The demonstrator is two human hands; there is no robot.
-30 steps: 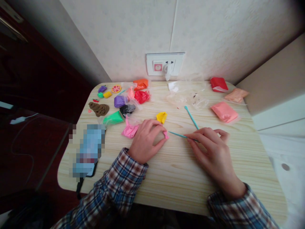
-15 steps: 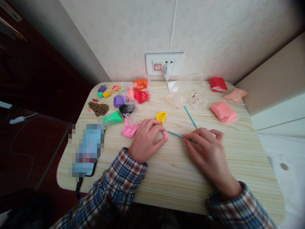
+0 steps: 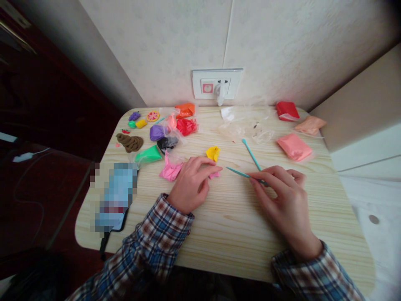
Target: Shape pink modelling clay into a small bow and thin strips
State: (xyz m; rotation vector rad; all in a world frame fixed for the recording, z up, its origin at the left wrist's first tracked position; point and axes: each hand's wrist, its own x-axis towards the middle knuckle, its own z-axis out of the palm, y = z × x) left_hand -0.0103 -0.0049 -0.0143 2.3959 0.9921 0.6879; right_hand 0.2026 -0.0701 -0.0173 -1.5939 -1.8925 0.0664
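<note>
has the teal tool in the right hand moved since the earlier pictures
Yes, the held teal tool has shifted slightly right and toward the wall, judged against the wall socket.

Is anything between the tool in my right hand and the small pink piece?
Yes, from this view: your left hand partly covers the small pink piece, one fingertip pointing toward the teal tool. Nothing else visible stands between.

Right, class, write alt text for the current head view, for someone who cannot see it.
The right hand holds a thin teal tool, its tip toward the left hand, which partly covers a pink piece; bright packets and small shapes lie on the table.
</note>
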